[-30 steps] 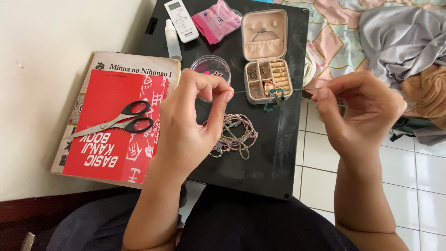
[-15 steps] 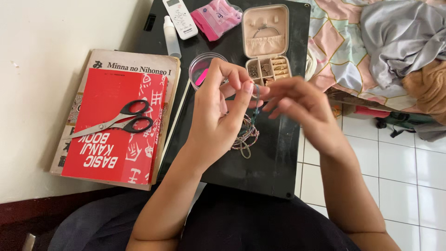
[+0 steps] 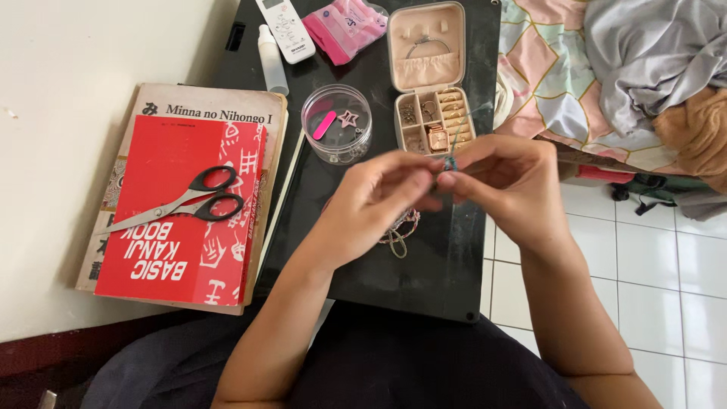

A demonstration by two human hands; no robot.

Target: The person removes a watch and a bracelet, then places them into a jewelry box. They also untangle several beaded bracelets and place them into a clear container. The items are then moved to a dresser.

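My left hand (image 3: 375, 204) and my right hand (image 3: 506, 182) meet fingertip to fingertip over a black board (image 3: 447, 265). Both pinch a thin teal thread (image 3: 452, 155) with a small knot between them; a loose end rises toward the jewellery box (image 3: 432, 79). Under my left hand lies a pile of woven bracelets (image 3: 399, 231), mostly hidden. The open pink jewellery box holds rings and small pieces in compartments.
Scissors (image 3: 185, 203) rest on a red book (image 3: 182, 208) stacked on another book at the left. A round clear container (image 3: 337, 123), a white remote (image 3: 282, 24), a small bottle (image 3: 269, 47) and a pink packet (image 3: 347, 26) sit further back. Bedding (image 3: 651, 68) at right, white floor tiles below.
My hands held the thread stretched wide apart, then came together. Now both pinch it close at the knot, lower over the board, uncovering the clear container.
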